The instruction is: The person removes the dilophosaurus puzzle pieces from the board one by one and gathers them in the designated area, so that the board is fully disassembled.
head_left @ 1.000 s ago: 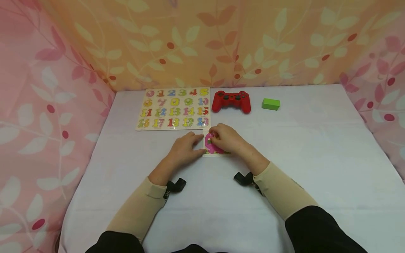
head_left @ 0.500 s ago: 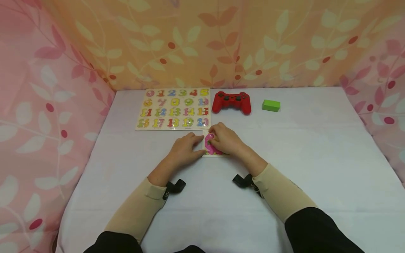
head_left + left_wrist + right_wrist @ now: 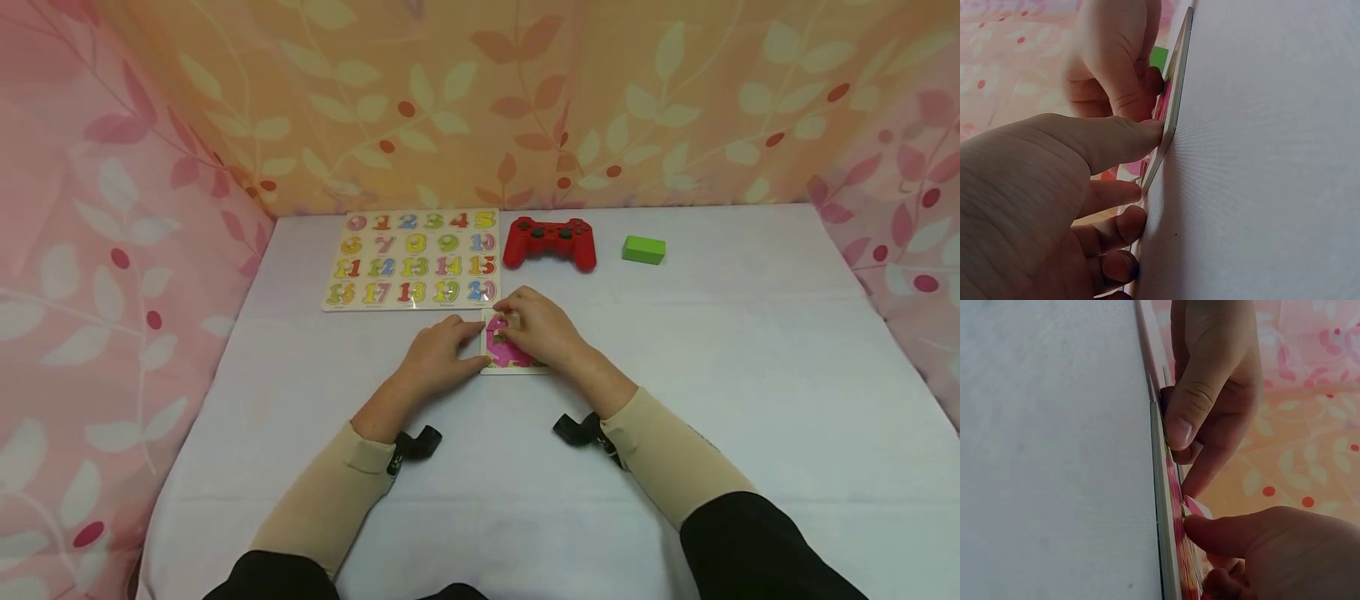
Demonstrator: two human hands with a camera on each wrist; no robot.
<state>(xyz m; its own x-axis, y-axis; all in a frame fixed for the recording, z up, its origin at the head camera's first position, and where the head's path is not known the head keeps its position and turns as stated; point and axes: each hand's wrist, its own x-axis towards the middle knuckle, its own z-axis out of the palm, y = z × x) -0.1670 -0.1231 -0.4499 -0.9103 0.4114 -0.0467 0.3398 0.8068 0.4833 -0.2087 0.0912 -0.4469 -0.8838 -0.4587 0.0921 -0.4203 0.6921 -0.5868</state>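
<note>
A small jigsaw puzzle board [image 3: 514, 372] with a pink animal picture lies flat before me. My left hand [image 3: 441, 352] rests at its left side, thumb on the near corner and index finger at the far one. In the left wrist view, that thumb [image 3: 1132, 140] presses on the board's edge. My right hand [image 3: 542, 329] reaches over the board from the right, thumb and fingers pinching a pink puzzle piece [image 3: 1194, 506]. The right wrist view shows this piece tilted up from the board. The right hand covers the board's right part.
A wooden number puzzle [image 3: 412, 307] lies just behind the small board, at the left. Farther back are a red game controller [image 3: 551, 240] and a green block [image 3: 643, 250]. White cloth [image 3: 480, 500] covers the table, with patterned curtains [image 3: 525, 100] behind and at both sides.
The pink piece under my right fingers has shifted and tilted within the board. My right hand has risen slightly. The left hand stays in place.
</note>
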